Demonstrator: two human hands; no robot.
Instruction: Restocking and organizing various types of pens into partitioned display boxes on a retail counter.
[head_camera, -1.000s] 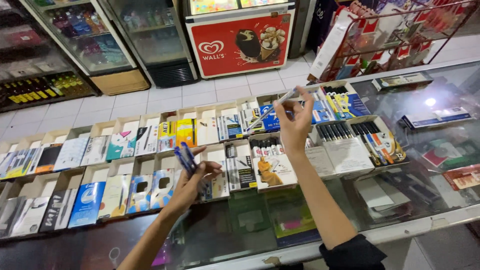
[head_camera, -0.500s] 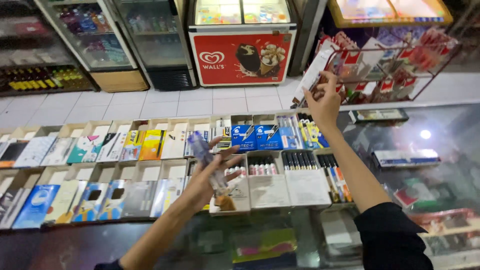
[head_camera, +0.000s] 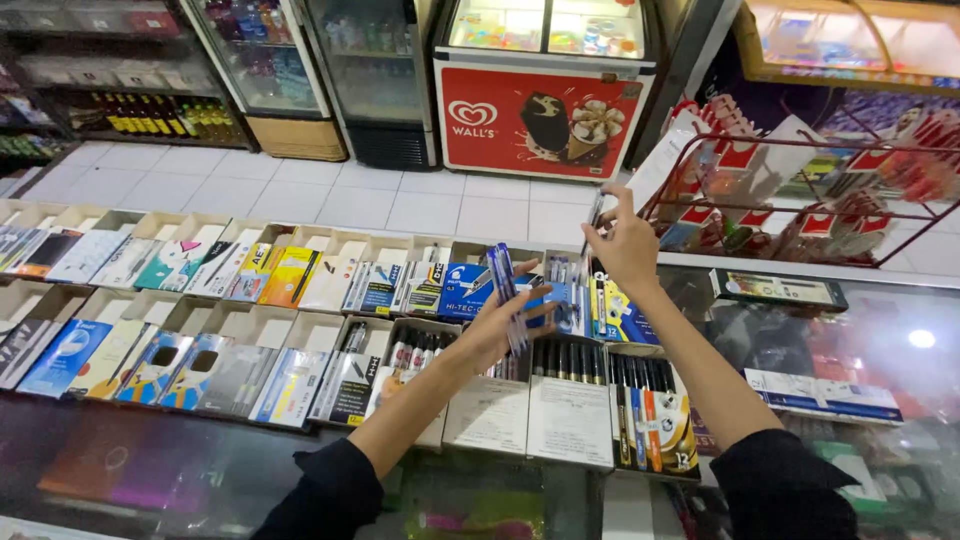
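From the head view we see our left hand (head_camera: 497, 325) grasping a bundle of blue pens (head_camera: 506, 290) above the pen boxes (head_camera: 570, 400) on the glass counter (head_camera: 860, 330), while our right hand (head_camera: 625, 245) pinches a single pen (head_camera: 594, 215) farther back.

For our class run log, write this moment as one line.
left hand: holds blue pens | right hand: holds one pen raised | below: pen boxes on glass counter
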